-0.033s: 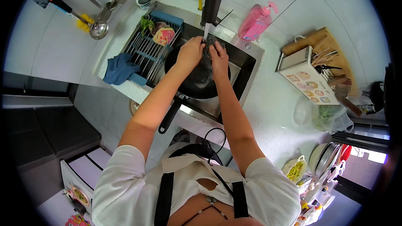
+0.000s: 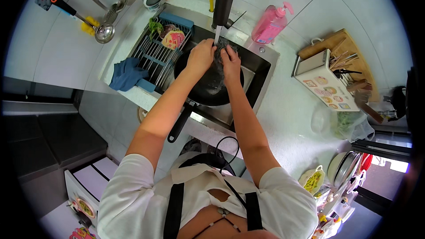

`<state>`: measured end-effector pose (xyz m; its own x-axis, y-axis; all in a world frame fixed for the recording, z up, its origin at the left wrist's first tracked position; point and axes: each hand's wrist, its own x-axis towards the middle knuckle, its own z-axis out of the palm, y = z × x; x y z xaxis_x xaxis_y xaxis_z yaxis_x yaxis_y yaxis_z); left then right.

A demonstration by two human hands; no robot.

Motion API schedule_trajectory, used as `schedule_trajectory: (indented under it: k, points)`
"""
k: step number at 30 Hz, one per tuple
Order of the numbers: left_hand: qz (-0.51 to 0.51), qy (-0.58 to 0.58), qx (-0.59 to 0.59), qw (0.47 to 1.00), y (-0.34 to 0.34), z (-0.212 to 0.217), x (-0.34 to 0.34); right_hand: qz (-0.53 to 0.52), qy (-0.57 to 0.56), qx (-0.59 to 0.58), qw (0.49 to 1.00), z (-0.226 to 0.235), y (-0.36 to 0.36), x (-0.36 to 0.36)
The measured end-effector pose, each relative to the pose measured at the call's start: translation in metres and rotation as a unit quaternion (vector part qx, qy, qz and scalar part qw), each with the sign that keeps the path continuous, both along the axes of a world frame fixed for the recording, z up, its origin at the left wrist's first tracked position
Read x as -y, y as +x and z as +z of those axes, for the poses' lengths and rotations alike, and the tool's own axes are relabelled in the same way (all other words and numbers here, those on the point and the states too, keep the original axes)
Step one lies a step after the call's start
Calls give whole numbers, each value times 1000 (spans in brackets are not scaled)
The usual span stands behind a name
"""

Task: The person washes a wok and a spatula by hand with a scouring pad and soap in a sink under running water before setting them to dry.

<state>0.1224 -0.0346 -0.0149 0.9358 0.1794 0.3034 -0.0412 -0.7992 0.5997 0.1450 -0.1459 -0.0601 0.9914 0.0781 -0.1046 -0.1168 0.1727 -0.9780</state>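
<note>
surface [image 2: 287, 124]: pale, speckled, set around the sink and running off to the right.

sink [image 2: 250, 77]: steel basin, let into the surface; holds the pan and bears the rack.

pan [image 2: 207, 86]: black, round, lying in the sink below both hands; handle [image 2: 180, 124] out over the near rim. foamy or watery streaks show on its inner face.

rack [image 2: 152, 51]: wire bars, blue ends, across the sink's left part; a patterned, rounded item [image 2: 173, 39] lies on it.

tap [image 2: 225, 0]: dark, tall, beyond the hands; a bright strip beneath its end is probably running water.

left hand [image 2: 201, 56]: fingers bent inward, tips at the scourer's left edge; whether they grasp it, cannot tell.

right hand [image 2: 231, 64]: fingers curled over the scourer, grasping it.

dark scourer [image 2: 222, 43]: apparently crinkled mesh, between the hands, under the tap's end and above the pan's far part.

step in hand, by judgement: wetting or rinsing the scourer while washing the pan. next move seems to call for a firm right grip, pressing the scourer to the pan's inner face, the left hand steadying the rim.
</note>
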Motion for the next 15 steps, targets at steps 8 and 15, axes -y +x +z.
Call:
schedule_trajectory:
  k: [8, 15]
  points:
    - [-25, 3, -1, 1000, 17, -4, -10, 81, 126, -108, 983, -2, 30, 4]
    - [-43, -41, 18, 998, 32, -1, -14, 89, 21, -169, 981, -17, 31, 13]
